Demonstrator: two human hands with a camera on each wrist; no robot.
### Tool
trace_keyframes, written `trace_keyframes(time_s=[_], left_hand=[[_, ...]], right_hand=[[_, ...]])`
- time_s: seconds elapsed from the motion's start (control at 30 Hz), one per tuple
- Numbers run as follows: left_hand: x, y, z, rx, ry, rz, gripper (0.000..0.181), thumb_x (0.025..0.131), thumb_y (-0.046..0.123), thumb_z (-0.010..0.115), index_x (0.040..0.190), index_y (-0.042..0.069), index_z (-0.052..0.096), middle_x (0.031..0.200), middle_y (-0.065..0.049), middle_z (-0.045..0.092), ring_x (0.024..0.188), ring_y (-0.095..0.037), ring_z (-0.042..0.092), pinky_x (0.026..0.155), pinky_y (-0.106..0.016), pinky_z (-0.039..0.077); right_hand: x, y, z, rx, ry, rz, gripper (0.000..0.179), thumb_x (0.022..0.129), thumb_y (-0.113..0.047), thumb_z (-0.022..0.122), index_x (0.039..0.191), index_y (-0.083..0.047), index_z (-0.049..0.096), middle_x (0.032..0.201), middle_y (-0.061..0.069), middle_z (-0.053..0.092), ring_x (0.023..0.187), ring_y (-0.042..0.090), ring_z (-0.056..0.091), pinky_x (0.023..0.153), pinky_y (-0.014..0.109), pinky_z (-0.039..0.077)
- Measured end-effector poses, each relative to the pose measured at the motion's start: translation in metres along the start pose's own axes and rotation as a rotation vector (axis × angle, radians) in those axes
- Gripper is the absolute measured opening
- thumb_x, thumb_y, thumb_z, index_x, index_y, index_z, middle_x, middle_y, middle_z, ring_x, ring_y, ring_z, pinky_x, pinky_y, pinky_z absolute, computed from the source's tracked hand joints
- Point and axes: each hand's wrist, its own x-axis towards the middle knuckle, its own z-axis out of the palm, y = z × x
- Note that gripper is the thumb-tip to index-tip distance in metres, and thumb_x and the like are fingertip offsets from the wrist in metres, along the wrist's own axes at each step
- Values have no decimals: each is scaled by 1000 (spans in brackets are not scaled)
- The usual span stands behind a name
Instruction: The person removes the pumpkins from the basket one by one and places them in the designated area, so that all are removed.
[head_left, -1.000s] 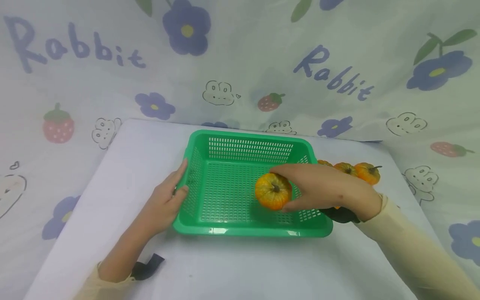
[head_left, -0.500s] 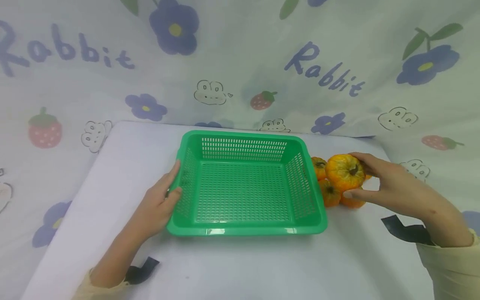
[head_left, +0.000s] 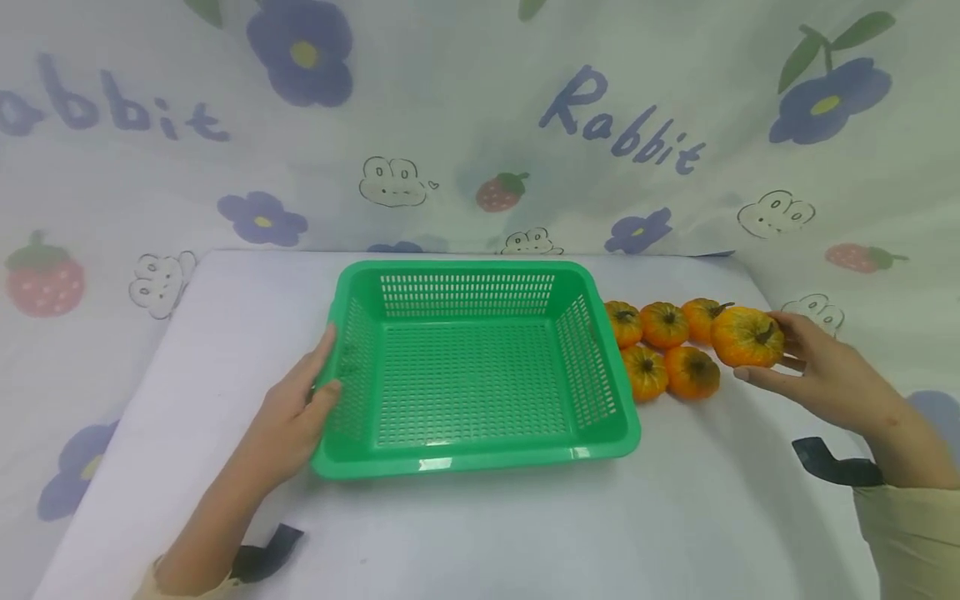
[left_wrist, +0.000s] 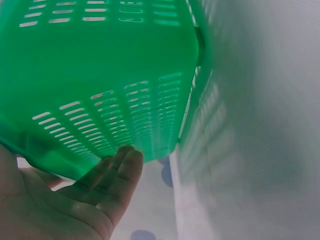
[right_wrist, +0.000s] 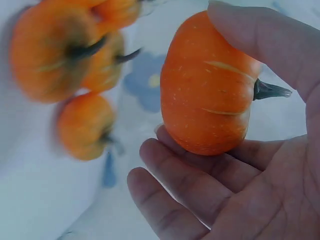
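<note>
My right hand (head_left: 828, 375) holds a small orange pumpkin (head_left: 747, 337) with a short dark stem, at the right of the table. In the right wrist view the thumb is over one side of this pumpkin (right_wrist: 207, 90) and the fingers bend along the other. Several similar pumpkins (head_left: 692, 372) sit in two rows just right of the green plastic basket (head_left: 480, 463). On the basket's left rim rests my left hand (head_left: 288, 417), thumb over the edge. Its fingers (left_wrist: 127, 172) lie against the slotted outer wall in the left wrist view. Inside, the basket's perforated floor is bare.
A white cloth covers the table (head_left: 480, 533). Behind it hangs a pale curtain (head_left: 450, 100) printed with flowers, rabbits and strawberries. The nearest pumpkin (head_left: 624, 323) stands close against the basket's right side.
My right hand has carried the pumpkin from over the basket to the right, past the other pumpkins. The left hand stays on the rim; the head view has shifted a little.
</note>
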Motion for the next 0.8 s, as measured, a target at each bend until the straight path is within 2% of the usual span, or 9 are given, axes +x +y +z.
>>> trace_keyframes(time_s=[0.2,0.3,0.53,0.8], left_hand=[[-1,-1,2,-5,18,8,66,112,18,42,169,30,10,173,-10,16,156,-40,18,117,-69,24],[0,0,3,-1,19,9,67,112,18,42,169,31,10,173,-10,16,156,-40,18,116,-69,25],[0,2,3,-5,21,6,66,112,17,42,169,29,10,173,-11,16,156,-40,18,116,-69,25],[0,3,4,0,22,16,66,112,16,41,169,27,10,173,-11,16,156,-39,18,117,-67,24]], right_hand=[[6,33,8,62,-27,98,108,97,-43,75,158,16,8,151,47,27,129,67,36,97,78,38],[8,49,10,68,-41,142,111,98,-47,73,157,18,4,151,48,24,130,68,34,97,79,37],[16,71,16,10,-95,177,112,97,-56,69,154,22,12,149,50,28,131,68,33,98,80,35],[22,88,29,-2,-99,133,99,101,-50,65,152,23,20,146,51,33,129,67,37,99,79,35]])
